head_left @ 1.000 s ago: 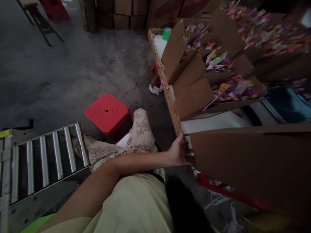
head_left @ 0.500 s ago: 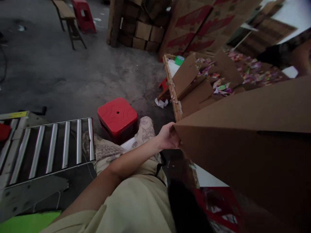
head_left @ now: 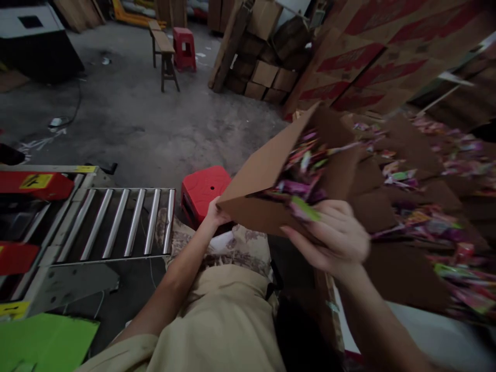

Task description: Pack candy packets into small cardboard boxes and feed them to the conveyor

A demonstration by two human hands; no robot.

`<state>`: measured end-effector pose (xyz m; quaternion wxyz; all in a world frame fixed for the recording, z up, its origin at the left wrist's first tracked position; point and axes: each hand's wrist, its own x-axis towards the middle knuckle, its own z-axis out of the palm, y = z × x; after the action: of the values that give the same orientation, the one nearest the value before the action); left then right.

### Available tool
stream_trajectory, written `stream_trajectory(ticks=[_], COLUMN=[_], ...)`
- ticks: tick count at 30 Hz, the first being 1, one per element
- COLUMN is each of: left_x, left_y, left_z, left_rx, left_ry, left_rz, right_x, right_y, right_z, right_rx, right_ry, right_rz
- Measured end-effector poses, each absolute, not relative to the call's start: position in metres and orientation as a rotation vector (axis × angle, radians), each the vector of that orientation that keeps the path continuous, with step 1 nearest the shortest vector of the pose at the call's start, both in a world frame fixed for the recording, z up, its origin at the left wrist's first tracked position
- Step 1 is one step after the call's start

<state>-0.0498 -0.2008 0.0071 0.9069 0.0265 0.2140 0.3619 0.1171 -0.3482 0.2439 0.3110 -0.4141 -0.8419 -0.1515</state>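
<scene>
An open cardboard box [head_left: 263,165] is tilted in front of me, with colourful wrapped packets [head_left: 308,160] inside it. My left hand [head_left: 220,214] is closed on the box's near left corner. Across from it, my right hand [head_left: 335,232] grips the box's near side, fingers over the upper edge and thumb lower on the outside. A green and purple packet [head_left: 304,208] lies at the fingertips of that hand; whether the fingers pinch it too is unclear.
To the left stands a roller conveyor [head_left: 124,222] joined to a machine with red parts [head_left: 46,185]. A red stool [head_left: 205,188] is just ahead. More open boxes of packets [head_left: 422,219] cover the table at right. Stacked cartons [head_left: 349,62] rise behind.
The box has swung left in front of me and now shows its packets. My left hand moved left with its corner; my right hand has come into view on the box.
</scene>
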Motion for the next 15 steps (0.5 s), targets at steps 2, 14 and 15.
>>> stream_trajectory(ticks=[2,14,15], left_x=[-0.069,-0.066,-0.063], left_y=[-0.191,-0.186,-0.184], left_z=[-0.026,-0.108,-0.108], left_rx=[0.019,-0.266,-0.222], left_ry=[0.538,0.758,0.800], left_rz=[0.878,1.032,1.031], right_x=[0.108,0.091,0.092], right_y=[-0.310,-0.195,-0.190], right_z=[0.212,0.114,0.115], right_rx=[-0.944,-0.820,-0.815], right_ry=[-2.285,-2.354,-2.353], right_rz=[-0.313,0.108,0.120])
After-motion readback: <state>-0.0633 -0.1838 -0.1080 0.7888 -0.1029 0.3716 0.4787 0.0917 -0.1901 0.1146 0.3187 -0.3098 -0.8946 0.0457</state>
